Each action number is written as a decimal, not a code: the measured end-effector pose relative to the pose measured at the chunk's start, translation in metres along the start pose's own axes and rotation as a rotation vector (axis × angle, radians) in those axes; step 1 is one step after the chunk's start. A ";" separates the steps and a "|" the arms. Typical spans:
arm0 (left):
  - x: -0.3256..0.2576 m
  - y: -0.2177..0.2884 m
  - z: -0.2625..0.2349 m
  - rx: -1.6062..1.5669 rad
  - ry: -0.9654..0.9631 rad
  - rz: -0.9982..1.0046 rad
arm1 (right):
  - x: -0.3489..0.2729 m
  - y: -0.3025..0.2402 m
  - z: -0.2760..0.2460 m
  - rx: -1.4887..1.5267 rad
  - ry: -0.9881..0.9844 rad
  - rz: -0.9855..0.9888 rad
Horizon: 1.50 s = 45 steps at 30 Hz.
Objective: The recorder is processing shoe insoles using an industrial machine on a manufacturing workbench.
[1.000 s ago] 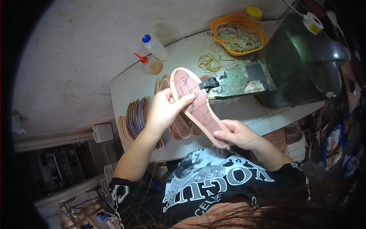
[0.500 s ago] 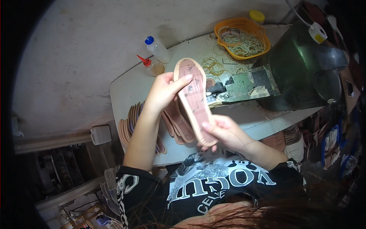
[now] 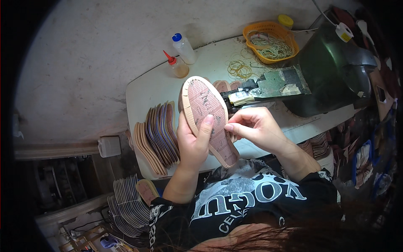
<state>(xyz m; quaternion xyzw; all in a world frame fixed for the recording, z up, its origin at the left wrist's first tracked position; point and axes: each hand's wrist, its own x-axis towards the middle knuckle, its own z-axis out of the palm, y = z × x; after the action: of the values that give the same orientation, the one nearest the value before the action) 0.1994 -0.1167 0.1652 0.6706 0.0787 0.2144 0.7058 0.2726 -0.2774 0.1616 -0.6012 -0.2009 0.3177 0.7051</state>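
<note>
Left hand gripping a pink-faced shoe insole, thumb across its face, right hand curled, thumb tip at the insole's side edge, whether gripping unclear

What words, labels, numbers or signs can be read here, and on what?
Black shirt: large white lettering, legible, but I won't copy it.
Insole held in the left hand: dark markings, too small to read surely.
White fitting by the dark-green machine: marking too small to read.
</note>
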 end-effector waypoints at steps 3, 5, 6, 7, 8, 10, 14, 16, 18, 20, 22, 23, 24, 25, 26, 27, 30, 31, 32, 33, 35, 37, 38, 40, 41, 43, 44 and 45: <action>-0.008 0.002 0.001 0.190 0.010 0.070 | -0.003 -0.002 -0.002 -0.122 -0.011 -0.065; -0.011 0.005 0.003 0.284 0.009 0.107 | -0.005 -0.009 0.004 -0.252 0.033 -0.090; -0.011 0.007 0.003 0.367 0.005 0.172 | -0.005 -0.011 0.006 -0.382 0.074 -0.117; -0.012 0.008 0.003 0.450 0.002 0.236 | -0.006 -0.009 0.007 -0.382 0.073 -0.115; -0.012 0.008 0.004 0.431 -0.005 0.202 | -0.006 -0.008 0.007 -0.391 0.079 -0.121; -0.009 0.005 0.006 0.296 0.030 0.143 | -0.005 -0.002 0.005 -0.401 0.086 -0.126; -0.003 0.001 0.006 0.050 0.052 0.039 | -0.004 0.004 -0.004 0.220 -0.013 0.113; -0.002 0.000 0.008 0.021 0.054 0.025 | -0.004 0.007 -0.007 0.109 -0.039 0.001; -0.003 0.000 0.010 0.022 0.010 0.020 | -0.003 0.005 -0.009 0.097 -0.026 0.049; -0.001 0.000 0.013 -0.016 -0.002 -0.003 | -0.001 0.003 -0.014 0.079 -0.031 0.041; 0.001 0.001 0.015 -0.053 -0.015 -0.025 | -0.002 -0.001 -0.019 0.085 -0.051 0.021; 0.002 0.002 0.016 -0.055 -0.027 -0.033 | -0.004 -0.002 -0.022 0.087 -0.073 -0.002; 0.002 0.003 0.017 -0.058 -0.039 -0.041 | -0.005 -0.002 -0.024 0.089 -0.068 -0.004; 0.002 0.002 0.018 -0.057 -0.045 -0.042 | -0.006 -0.002 -0.026 0.082 -0.082 -0.015; 0.002 0.001 0.017 -0.036 -0.060 -0.039 | -0.007 -0.002 -0.027 0.075 -0.097 -0.027; 0.002 -0.001 0.018 -0.015 -0.076 -0.035 | -0.008 -0.002 -0.028 0.077 -0.092 -0.030; 0.006 -0.004 0.022 0.021 -0.069 0.013 | -0.011 -0.005 -0.031 0.018 -0.063 -0.065; 0.008 -0.008 0.023 0.022 -0.072 0.014 | -0.014 -0.007 -0.030 -0.142 0.015 -0.121; 0.011 -0.013 0.022 0.080 -0.003 0.064 | -0.017 -0.009 -0.030 -0.301 0.092 -0.176; 0.014 -0.016 0.022 0.137 0.066 0.114 | -0.020 -0.014 -0.029 -0.300 0.090 -0.178; 0.021 -0.015 0.019 0.094 0.077 0.096 | -0.029 -0.023 -0.031 -0.475 0.289 -0.254; 0.024 -0.020 0.018 -0.050 0.063 0.003 | -0.032 -0.020 -0.033 -0.451 0.280 -0.233; 0.023 -0.018 0.023 -0.044 0.079 0.014 | -0.031 -0.015 -0.032 -0.403 0.227 -0.158; 0.024 -0.019 0.027 -0.066 0.050 -0.026 | -0.031 0.001 -0.029 -0.374 0.142 -0.096; 0.026 -0.021 0.027 -0.085 0.027 -0.067 | -0.030 0.008 -0.027 -0.348 0.093 -0.103; 0.033 -0.022 0.030 -0.130 0.047 -0.070 | -0.035 0.011 -0.031 -0.236 -0.163 0.192; 0.037 -0.021 0.026 -0.150 0.013 -0.140 | -0.040 0.017 -0.025 0.032 -0.193 0.261; 0.042 -0.019 0.022 -0.171 -0.022 -0.212 | -0.044 0.021 -0.022 0.079 -0.182 0.240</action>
<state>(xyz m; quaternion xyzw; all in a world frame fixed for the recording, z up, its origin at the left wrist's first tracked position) 0.2493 -0.1196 0.1554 0.5983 0.1226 0.1372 0.7798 0.2515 -0.3222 0.1407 -0.5613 -0.1779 0.4608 0.6640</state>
